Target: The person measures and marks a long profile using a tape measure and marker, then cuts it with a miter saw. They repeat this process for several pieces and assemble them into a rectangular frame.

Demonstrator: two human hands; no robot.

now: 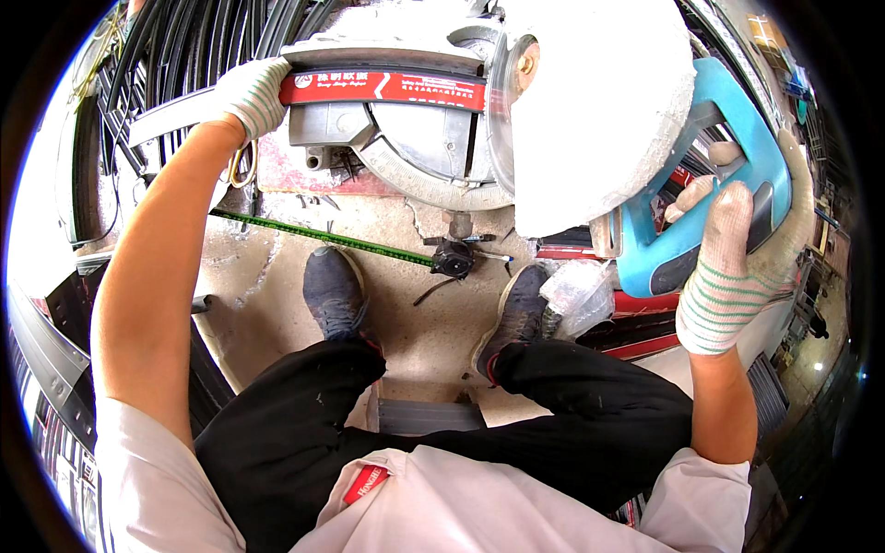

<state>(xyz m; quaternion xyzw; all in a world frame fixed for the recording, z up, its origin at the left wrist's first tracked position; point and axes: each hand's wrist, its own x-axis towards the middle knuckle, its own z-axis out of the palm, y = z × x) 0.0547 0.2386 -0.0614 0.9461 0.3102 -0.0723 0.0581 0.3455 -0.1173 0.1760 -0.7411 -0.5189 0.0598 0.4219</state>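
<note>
My left hand (253, 96), in a striped white work glove, is closed on a long profile strip (387, 89) with red printed film. The strip lies along the fence of a miter saw (422, 138), its pale end jutting out left of my hand. Gloved likewise, my right hand (724, 276) wraps round the saw's teal handle (653, 251), with fingertips showing through the handle opening. A large white cover (599, 111) hides most of the blade (501, 115), whose edge stands by the strip's right end.
A tape measure (453, 259) lies on the floor, its green tape (323, 237) drawn out leftward. Dark strips (198, 41) crowd the back left. Scissors handles (241, 168) show below my left hand. Clear plastic wrap (581, 295) and red-filmed strips (645, 347) lie by my right shoe.
</note>
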